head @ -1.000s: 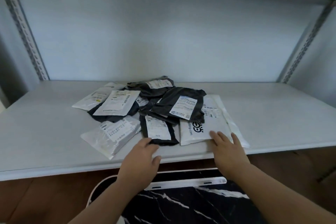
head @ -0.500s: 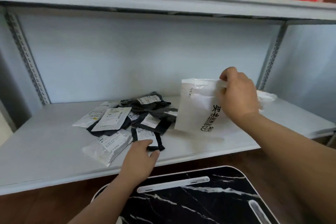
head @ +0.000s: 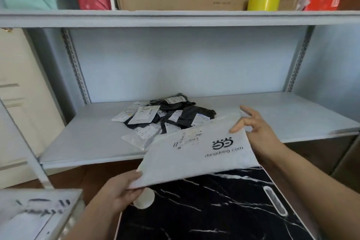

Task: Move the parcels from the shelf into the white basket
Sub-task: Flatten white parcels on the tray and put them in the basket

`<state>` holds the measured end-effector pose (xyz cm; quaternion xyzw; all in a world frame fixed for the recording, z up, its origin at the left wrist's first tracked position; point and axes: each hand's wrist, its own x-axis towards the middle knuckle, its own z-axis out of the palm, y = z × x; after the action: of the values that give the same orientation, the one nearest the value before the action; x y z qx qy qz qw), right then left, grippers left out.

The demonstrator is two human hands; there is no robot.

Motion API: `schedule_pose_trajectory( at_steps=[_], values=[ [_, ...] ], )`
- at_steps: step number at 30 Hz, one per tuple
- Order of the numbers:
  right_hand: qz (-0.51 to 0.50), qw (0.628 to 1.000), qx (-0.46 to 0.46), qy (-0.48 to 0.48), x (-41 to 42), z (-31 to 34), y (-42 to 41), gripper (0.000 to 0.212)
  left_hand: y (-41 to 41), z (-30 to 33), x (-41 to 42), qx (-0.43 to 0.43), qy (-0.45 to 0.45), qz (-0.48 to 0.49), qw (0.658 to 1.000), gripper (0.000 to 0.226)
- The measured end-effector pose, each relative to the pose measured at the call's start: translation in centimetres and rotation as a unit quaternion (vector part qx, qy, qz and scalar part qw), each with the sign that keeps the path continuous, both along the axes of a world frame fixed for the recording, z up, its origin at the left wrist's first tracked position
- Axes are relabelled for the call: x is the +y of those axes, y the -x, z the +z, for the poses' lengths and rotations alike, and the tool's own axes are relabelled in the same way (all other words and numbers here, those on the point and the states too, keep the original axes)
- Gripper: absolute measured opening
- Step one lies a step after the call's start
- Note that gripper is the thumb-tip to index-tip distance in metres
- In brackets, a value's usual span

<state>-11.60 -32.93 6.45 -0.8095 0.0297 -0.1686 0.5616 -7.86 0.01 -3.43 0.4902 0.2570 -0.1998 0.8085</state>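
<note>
Parcels (head: pixel 159 117) lie in 1 loose heap at the middle of the grey shelf (head: pixel 272 111), so most of the task remains. 1 large white mailer (head: pixel 196 152) is off the shelf and held in the air, tilted, above the black marbled basket interior (head: pixel 214 204). Its release into the basket is judged to be the step in hand.

Left hand (head: pixel 120 191): pinches the mailer's lower left corner, thumb on top. Right hand (head: pixel 257 132): thumb rests on the upper right edge, the other fingers spread loosely; whether they bear on the mailer's far side cannot be told.

Materials and shapes:
- Mailer: flat, rectangular, matte white plastic film, printed logo and a small label; it flexes under its own weight.
- Heap: small flat pouches, some black, some translucent white, each with a white label, overlapping.
- Shelf: smooth painted board, perforated metal uprights.
- Basket: pale rim, slotted handle (head: pixel 275 202) on the right wall, glossy dark veined lining.
</note>
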Motion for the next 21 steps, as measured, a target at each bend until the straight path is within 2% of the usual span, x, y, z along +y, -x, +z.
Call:
schedule_pose_trajectory(
  at_steps=[2, 4, 7, 9, 12, 13, 14, 16, 17, 19, 21],
  values=[
    [0.001, 0.988, 0.114, -0.101, 0.2, -3.4, 0.8, 0.027, 1.6, -1.8, 1.7, -0.002, -0.085, -0.057, 0.995, 0.033],
    [-0.02, 0.951, 0.23, -0.207, 0.8, -6.6, 1.5, 0.012, 2.6, -3.3, 3.0, -0.015, -0.21, -0.109, 0.971, 0.034],
    [-0.081, 0.911, 0.31, -0.258, 2.0, -11.2, 2.6, 0.015, 4.1, -6.4, 4.2, -0.014, -0.325, -0.161, 0.932, 0.025],
    [-0.079, 0.925, 0.325, -0.177, 2.9, -14.9, 3.1, 0.021, 5.5, -7.4, 4.0, 0.013, -0.402, -0.189, 0.896, 0.026],
    [0.0, 0.948, 0.317, 0.013, 4.2, -18.3, 3.9, 0.047, 6.6, -7.4, 1.7, 0.025, -0.527, -0.307, 0.792, 0.025],
    [0.013, 0.946, 0.318, 0.059, 4.5, -18.9, 3.7, 0.056, 6.4, -7.6, 1.0, 0.013, -0.546, -0.292, 0.785, 0.029],
    [0.018, 0.938, 0.326, 0.114, 4.5, -19.4, 3.3, 0.06, 6.6, -7.9, 0.4, -0.004, -0.572, -0.285, 0.769, 0.033],
    [0.015, 0.89, 0.381, 0.252, 5.1, -20.2, 3.2, 0.054, 6.7, -9.4, -0.2, 0.022, -0.639, -0.235, 0.732, 0.04],
    [-0.001, 0.866, 0.388, 0.316, 5.4, -20.5, 3.5, 0.049, 6.8, -9.8, -0.3, 0.038, -0.673, -0.228, 0.702, 0.046],
    [-0.035, 0.852, 0.348, 0.389, 6.0, -21.7, 3.6, 0.06, 6.5, -11.3, -0.2, -0.043, -0.744, -0.225, 0.627, 0.06],
    [-0.038, 0.857, 0.267, 0.44, 6.7, -23.3, 3.0, 0.089, 5.5, -12.2, -1.1, -0.157, -0.758, -0.257, 0.578, 0.061]
  ],
)
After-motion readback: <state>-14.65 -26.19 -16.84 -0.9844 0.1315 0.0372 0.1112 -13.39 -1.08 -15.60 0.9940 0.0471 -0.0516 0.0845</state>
